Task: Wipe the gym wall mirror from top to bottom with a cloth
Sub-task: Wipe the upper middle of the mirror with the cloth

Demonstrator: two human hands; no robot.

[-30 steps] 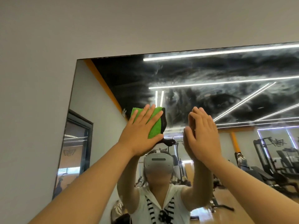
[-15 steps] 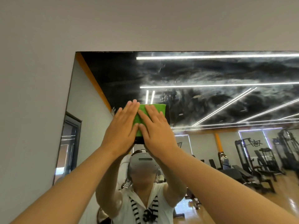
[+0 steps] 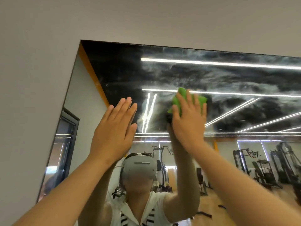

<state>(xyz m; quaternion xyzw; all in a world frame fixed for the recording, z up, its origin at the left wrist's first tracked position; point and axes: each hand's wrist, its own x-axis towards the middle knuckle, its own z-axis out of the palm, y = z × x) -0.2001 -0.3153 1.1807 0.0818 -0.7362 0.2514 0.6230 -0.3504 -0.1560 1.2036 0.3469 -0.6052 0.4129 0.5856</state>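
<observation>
A green cloth [image 3: 184, 97] was pressed flat against the upper part of the streaked wall mirror [image 3: 236, 77] by the right hand [image 3: 189, 126], fingers laid straight over it. The left hand [image 3: 114, 129] was held open just beside it, empty. Grey wall [image 3: 32, 79] was seen around the mirror.

No wording can be read: the only writing is two groups of dark brush-style characters [image 3: 254, 154] on the far wall reflected in the mirror [image 3: 114, 70], one at about 5 o'clock near centre, one at 4 o'clock, both reversed and blurred.
</observation>
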